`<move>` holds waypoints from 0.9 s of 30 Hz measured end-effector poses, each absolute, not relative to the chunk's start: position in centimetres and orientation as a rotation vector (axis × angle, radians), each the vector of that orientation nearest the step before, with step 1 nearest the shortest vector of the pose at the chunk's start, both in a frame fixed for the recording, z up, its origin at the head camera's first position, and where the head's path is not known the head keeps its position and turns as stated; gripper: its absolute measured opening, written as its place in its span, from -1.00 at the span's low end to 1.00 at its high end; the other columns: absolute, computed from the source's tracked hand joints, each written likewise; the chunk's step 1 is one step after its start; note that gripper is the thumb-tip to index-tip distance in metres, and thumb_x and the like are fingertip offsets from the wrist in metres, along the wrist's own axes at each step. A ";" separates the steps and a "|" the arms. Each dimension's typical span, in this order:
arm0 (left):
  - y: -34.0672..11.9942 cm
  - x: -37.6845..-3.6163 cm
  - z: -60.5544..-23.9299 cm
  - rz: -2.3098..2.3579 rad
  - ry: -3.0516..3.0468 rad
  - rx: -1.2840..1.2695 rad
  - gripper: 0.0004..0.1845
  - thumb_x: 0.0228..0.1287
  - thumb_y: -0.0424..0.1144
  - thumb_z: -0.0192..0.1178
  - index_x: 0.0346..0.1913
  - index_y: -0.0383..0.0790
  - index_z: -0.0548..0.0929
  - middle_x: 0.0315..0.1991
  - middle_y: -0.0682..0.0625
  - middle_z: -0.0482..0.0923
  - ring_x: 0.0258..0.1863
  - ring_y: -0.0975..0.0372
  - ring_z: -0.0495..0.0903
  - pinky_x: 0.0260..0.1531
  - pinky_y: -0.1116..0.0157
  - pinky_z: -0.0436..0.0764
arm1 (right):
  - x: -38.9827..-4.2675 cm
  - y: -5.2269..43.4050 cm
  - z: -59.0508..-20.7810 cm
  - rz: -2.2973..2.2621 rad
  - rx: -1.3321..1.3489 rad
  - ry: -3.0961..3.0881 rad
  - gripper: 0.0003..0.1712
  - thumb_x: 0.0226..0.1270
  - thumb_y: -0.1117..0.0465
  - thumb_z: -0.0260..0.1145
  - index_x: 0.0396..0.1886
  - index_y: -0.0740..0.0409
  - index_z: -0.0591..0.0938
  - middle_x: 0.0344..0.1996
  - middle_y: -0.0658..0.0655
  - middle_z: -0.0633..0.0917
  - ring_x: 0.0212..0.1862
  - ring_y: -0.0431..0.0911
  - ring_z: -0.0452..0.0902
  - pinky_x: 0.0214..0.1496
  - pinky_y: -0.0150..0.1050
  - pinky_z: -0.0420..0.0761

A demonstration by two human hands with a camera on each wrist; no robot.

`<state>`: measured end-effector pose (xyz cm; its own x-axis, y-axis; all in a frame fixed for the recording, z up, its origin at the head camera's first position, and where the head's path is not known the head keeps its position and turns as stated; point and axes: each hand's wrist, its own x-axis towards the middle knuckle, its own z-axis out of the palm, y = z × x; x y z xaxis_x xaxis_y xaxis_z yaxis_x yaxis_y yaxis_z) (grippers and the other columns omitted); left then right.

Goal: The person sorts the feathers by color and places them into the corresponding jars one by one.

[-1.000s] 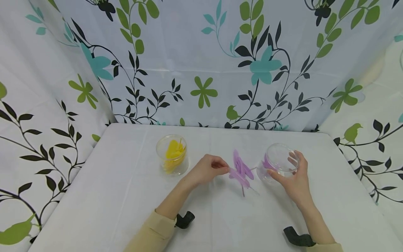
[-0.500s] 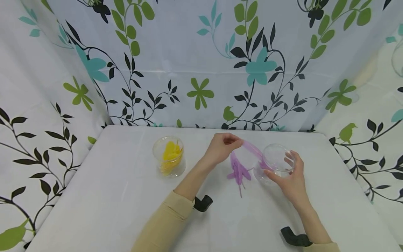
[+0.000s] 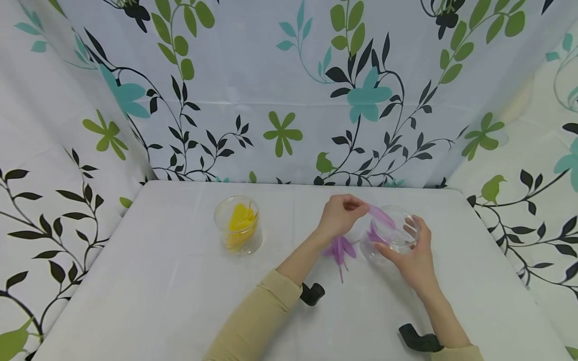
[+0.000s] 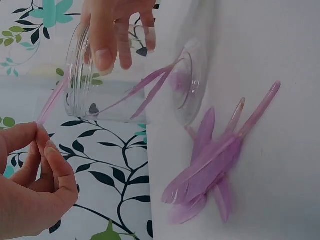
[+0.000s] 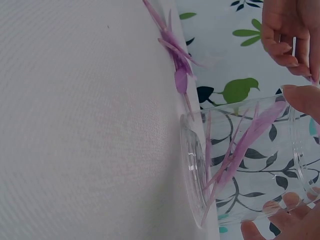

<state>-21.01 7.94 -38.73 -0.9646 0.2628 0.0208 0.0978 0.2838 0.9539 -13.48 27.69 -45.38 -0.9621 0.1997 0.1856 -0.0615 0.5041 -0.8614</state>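
My left hand [image 3: 341,215] pinches a purple feather [image 3: 381,216] by one end, its other end over the mouth of a clear jar [image 3: 397,244]. In the left wrist view that feather [image 4: 51,104] reaches up to the jar's rim. My right hand [image 3: 413,255] grips the jar from the right, thumb at the front and fingers round the far side. Several purple feathers [image 5: 240,145] stand leaning inside the jar. Left of it, a small pile of purple feathers [image 4: 205,172] lies on the table, partly behind the left hand in the head view.
A second clear jar [image 3: 219,223] holding yellow feathers [image 3: 241,225] stands on the left of the white table [image 3: 180,301]. A patterned curtain [image 3: 244,65] surrounds the table at the back and sides. Black wrist mounts [image 3: 420,341] sit at both wrists.
My left hand took a purple feather from the pile, raised it and carried it right to above the jar's mouth. The right hand keeps holding the jar; the head view has shifted slightly.
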 end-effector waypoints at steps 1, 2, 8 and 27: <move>8.2 -20.9 -38.9 1.766 2.393 0.334 -0.82 0.35 -0.12 0.30 -0.16 -0.15 0.76 -0.27 0.08 0.73 -0.26 0.37 0.61 -0.25 0.43 0.59 | -13.5 27.7 -45.4 1.443 -0.117 -2.488 0.29 0.06 0.09 0.61 0.58 0.01 -0.08 0.50 0.22 0.19 0.49 0.23 0.14 0.37 0.36 0.18; 8.4 -20.8 -39.0 1.770 2.382 0.323 -0.83 0.35 -0.13 0.30 -0.16 -0.14 0.76 -0.28 0.08 0.73 -0.27 0.37 0.61 -0.25 0.42 0.59 | -13.5 27.7 -45.4 1.445 -0.117 -2.486 0.28 0.06 0.09 0.61 0.58 0.01 -0.08 0.50 0.23 0.19 0.49 0.23 0.14 0.37 0.36 0.18; 9.3 -20.5 -40.0 1.847 2.270 0.254 -0.85 0.29 -0.13 0.36 -0.21 -0.13 0.75 -0.29 0.12 0.72 -0.29 0.38 0.59 -0.19 0.40 0.59 | -13.5 27.6 -45.4 1.436 -0.121 -2.492 0.28 0.08 0.08 0.60 0.58 0.01 -0.09 0.50 0.24 0.18 0.49 0.24 0.14 0.36 0.39 0.18; 8.9 -20.6 -42.1 1.829 2.123 0.225 -0.71 0.18 0.06 0.43 -0.18 -0.02 0.69 -0.29 0.16 0.69 -0.25 0.31 0.60 -0.04 0.15 0.67 | -13.7 27.7 -45.8 1.399 -0.107 -2.500 0.28 0.08 0.07 0.59 0.58 0.04 -0.09 0.50 0.27 0.19 0.48 0.26 0.15 0.34 0.40 0.21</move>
